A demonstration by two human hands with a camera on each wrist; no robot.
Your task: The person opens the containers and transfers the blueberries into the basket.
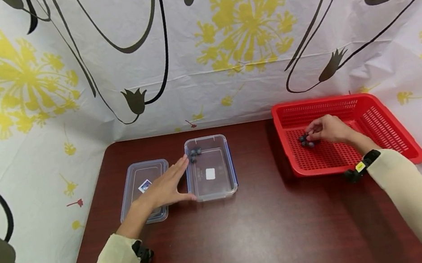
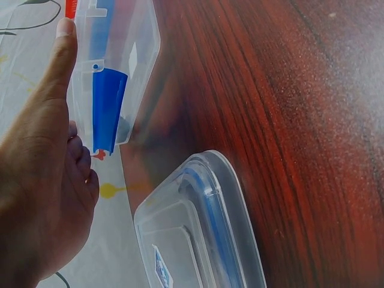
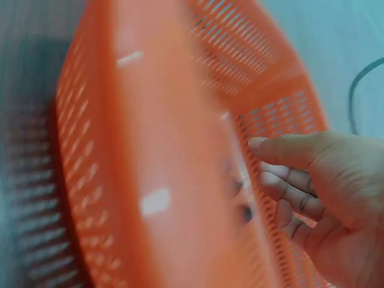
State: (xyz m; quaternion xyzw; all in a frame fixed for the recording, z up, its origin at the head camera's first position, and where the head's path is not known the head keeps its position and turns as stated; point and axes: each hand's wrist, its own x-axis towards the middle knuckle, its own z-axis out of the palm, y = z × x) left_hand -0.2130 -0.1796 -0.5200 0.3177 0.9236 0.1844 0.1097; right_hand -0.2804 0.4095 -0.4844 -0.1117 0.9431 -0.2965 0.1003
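Observation:
My left hand [image 1: 166, 188] spans the left side of a clear plastic container [image 1: 219, 185], fingertips at its far left edge and thumb by the near left corner. A few dark blueberry-like fruits [image 1: 192, 154] lie in its far left corner. My right hand [image 1: 329, 129] reaches into a red perforated basket [image 1: 363, 162], fingers bent close over several similar dark berries [image 1: 305, 141]. In the right wrist view the thumb and fingers of the right hand [image 3: 324, 192] stand apart with nothing visible between them. Beyond the basket's rim, dark berries [image 3: 245, 214] show near the fingertips.
A clear lid [image 1: 131, 186] with a blue-and-white label lies left of the container, partly under the left hand. Blue clips [image 2: 108, 108] hang on the container's sides. A dark reddish wooden table [image 1: 259, 233] carries everything, with a patterned cloth [image 1: 189, 94] behind.

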